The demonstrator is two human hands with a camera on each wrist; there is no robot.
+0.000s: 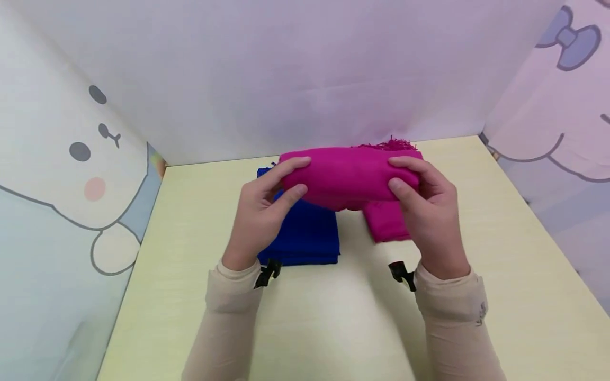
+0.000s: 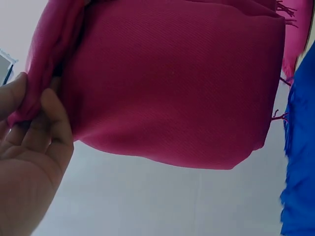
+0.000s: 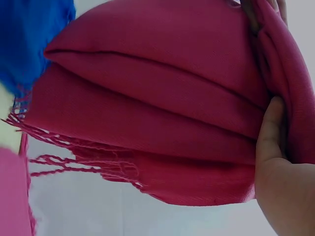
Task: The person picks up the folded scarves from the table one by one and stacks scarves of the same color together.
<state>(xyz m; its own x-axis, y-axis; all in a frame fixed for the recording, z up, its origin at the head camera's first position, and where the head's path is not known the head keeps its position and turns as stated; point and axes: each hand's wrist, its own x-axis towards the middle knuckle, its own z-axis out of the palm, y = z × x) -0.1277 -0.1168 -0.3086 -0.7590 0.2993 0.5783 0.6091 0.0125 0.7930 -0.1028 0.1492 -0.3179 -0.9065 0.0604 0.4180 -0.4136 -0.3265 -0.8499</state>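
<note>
Raised above the table, a folded magenta scarf is held up between both hands. My left hand pinches its left end, thumb and forefinger on the near face. At the opposite end my right hand grips it the same way. Loose layers of the scarf hang past the fingers in the left wrist view. Stacked folds and twisted fringe show on the scarf in the right wrist view. Beneath it lie a folded blue scarf, at left, and a second folded magenta scarf, at right, both partly hidden.
The pale yellow table runs back to a white wall. Side panels with cartoon animals border it left and right. Black clips stick out from both wrists.
</note>
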